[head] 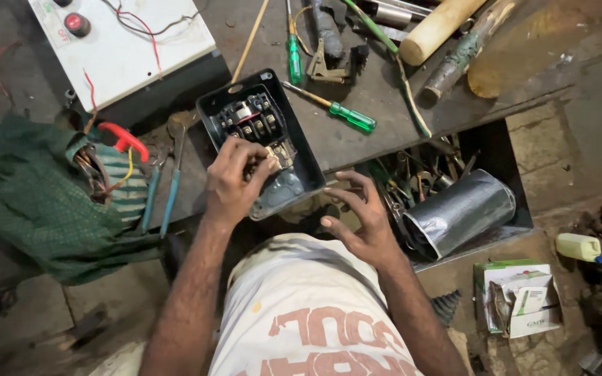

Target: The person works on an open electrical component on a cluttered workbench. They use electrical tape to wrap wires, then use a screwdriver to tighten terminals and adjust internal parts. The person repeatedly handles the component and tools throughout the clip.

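Note:
An open black switch box (pixel 298 150) with a contactor block and terminals inside lies tilted at the bench's front edge. My left hand (pixel 233 182) rests on it, fingers curled onto a small part (pixel 283 154) in the box's middle. My right hand (pixel 358 217) hovers just right of the box's lower corner, fingers spread and holding nothing.
Two green-handled screwdrivers (pixel 348 115) lie behind the box. A white control panel (pixel 123 43) with a red button sits at back left. Pliers (pixel 173 182) and a green cloth (pixel 43 202) are at left. A silver cylinder (pixel 462 212) sits in a tool drawer at right.

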Demonstrator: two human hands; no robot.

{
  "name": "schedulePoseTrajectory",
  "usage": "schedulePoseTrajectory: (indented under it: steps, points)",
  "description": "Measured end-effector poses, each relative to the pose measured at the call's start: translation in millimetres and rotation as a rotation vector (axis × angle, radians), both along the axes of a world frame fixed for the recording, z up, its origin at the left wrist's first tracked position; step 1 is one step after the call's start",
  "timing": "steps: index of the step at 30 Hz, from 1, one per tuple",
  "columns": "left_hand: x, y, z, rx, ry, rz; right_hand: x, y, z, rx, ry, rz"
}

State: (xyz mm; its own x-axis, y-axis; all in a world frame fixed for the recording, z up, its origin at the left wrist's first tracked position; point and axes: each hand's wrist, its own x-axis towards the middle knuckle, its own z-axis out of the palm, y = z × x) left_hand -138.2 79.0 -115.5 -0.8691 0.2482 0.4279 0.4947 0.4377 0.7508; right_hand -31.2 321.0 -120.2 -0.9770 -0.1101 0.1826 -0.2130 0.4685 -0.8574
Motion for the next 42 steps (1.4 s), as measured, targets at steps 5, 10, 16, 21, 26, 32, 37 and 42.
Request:
schedulePoseTrajectory:
  steps: [5,10,16,21,26,32,37,42]
  points:
    - [0,4,-6,0.016,-0.108,-0.029,2,13,0,-0.026,-0.013,0.017]
    - [12,5,-10,0.077,-0.103,0.092,5,22,2,0.043,0.107,0.048]
    - [42,1,-5,0.121,-0.094,0.216,-4,24,10,-0.065,0.001,0.143]
    - [74,-1,6,0.122,-0.172,0.282,-19,18,18,-0.015,0.176,0.215]
    - [104,14,4,0.465,-0.558,0.037,-20,-1,26,-0.051,0.160,0.315]
    - [108,19,-4,0.713,-0.901,-0.110,-21,-23,36,-0.009,0.209,0.273]
    - [100,8,-15,0.781,-0.907,-0.141,-22,-35,41,0.032,0.218,0.256]
    - [95,-4,-27,0.844,-0.998,-0.219,-22,-53,39,0.042,0.200,0.209]
